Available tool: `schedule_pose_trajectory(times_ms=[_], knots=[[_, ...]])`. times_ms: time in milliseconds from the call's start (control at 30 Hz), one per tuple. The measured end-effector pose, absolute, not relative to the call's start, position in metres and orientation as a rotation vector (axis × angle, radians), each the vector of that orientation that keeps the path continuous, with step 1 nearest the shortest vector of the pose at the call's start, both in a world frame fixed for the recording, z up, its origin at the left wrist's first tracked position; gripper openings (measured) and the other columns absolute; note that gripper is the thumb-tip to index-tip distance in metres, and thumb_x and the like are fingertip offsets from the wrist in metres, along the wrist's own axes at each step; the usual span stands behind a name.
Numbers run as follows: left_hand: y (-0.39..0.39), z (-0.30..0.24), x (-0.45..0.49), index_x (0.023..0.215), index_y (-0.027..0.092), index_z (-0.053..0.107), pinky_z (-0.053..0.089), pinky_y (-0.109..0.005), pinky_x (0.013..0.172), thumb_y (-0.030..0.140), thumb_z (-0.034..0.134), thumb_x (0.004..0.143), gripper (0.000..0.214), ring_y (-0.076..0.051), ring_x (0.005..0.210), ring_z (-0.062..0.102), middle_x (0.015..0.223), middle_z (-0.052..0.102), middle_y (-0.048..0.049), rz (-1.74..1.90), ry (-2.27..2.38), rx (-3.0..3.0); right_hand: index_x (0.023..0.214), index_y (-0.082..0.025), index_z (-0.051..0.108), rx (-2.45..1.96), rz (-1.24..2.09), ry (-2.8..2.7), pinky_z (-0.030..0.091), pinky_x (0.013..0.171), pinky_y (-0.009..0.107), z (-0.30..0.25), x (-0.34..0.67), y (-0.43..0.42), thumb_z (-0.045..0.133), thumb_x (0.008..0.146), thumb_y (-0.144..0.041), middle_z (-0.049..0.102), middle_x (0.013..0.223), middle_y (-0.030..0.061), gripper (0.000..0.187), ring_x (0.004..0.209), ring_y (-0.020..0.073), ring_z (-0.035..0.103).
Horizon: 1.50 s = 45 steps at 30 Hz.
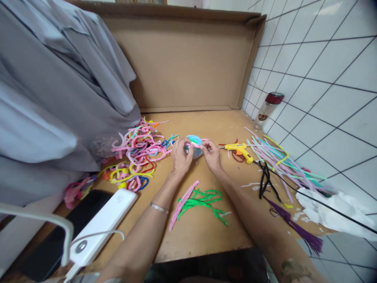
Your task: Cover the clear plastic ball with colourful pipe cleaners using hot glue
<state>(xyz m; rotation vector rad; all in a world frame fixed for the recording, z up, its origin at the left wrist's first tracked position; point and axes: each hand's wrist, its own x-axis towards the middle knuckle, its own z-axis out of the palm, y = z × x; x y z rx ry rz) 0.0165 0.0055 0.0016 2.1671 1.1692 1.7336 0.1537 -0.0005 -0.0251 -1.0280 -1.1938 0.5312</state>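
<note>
A grey cloth hangs in folds down the far left. Below it, on the counter, a long black slab lies just beside a white power bank, with a pale cable looping over the latter. Next comes a tangled heap of curled fuzzy stems, mostly pink, with yellow, red, blue and orange among them.

Right of the heap, around mid-counter, the left hand pinches a small round piece between thumb and fingers; blue, green and pink show on its upper part, and a dark, shiny surface below. Nearer the body, between the forearms, a pink strip lies slantwise against a cluster of green stems. The right hand grips the round piece by its right edge, its thumb and fingertips close together, so the piece sits between both hands.

A yellow glue gun lies just right of that hand, its nozzle pointing left. Black-handled pliers lie nearer, below its black cord. Farther right are a clear jar with a red lid, straight pastel stems, a purple tassel and crumpled white tissue, near a tiled wall.
</note>
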Motion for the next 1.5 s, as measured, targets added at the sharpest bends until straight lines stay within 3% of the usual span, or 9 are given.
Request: schedule_pose_trajectory(times_ms=[267,567,800,1233,1500], knots=[[0.0011,0.0009,0.0182,0.097,0.021,0.068,0.046,-0.04,0.098,0.03,0.048,0.093,0.022,-0.022,0.109,0.058,0.109,0.06,-0.0079,1.65,1.224,2.163,0.075,-0.022,0.061,-1.013,0.529,-1.185,0.048,0.077,0.03,-0.0235,0.1514,-0.0016,0.061,0.079,-0.033,0.065,0.088,0.0026,0.012,0.081,0.0168,0.061],[-0.0015,0.0023,0.0195,0.097,0.02,0.064,0.047,-0.039,0.094,0.04,0.054,0.089,0.023,-0.023,0.105,0.056,0.104,0.058,-0.0087,1.642,1.208,2.164,0.074,-0.023,0.058,-1.046,0.515,-1.209,0.047,0.072,0.029,-0.0207,0.1502,-0.0057,0.06,0.08,-0.034,0.064,0.085,0.0006,0.012,0.075,0.0156,0.058],[-0.0014,0.0009,0.0213,0.096,0.02,0.062,0.047,-0.038,0.091,0.038,0.061,0.085,0.022,-0.023,0.102,0.056,0.102,0.057,-0.0085,1.66,1.25,2.179,0.074,-0.024,0.058,-1.035,0.515,-1.219,0.047,0.071,0.029,-0.0209,0.1494,-0.0065,0.06,0.079,-0.032,0.063,0.08,-0.0004,0.01,0.073,0.0161,0.058],[-0.0027,0.0033,0.0215,0.094,0.02,0.062,0.045,-0.038,0.09,0.037,0.061,0.082,0.021,-0.024,0.101,0.055,0.101,0.057,-0.0082,1.63,1.329,2.193,0.073,-0.023,0.06,-1.002,0.61,-1.184,0.049,0.076,0.03,-0.0161,0.1535,-0.0079,0.058,0.081,-0.041,0.065,0.085,0.0021,0.02,0.086,0.0186,0.06],[-0.0024,0.0028,0.0213,0.094,0.02,0.062,0.046,-0.038,0.088,0.037,0.06,0.083,0.02,-0.024,0.099,0.056,0.1,0.057,-0.008,1.643,1.323,2.212,0.075,-0.023,0.061,-0.989,0.7,-1.193,0.048,0.065,0.027,-0.0161,0.1553,-0.0063,0.066,0.072,-0.04,0.063,0.081,0.0005,0.018,0.071,0.015,0.056]])
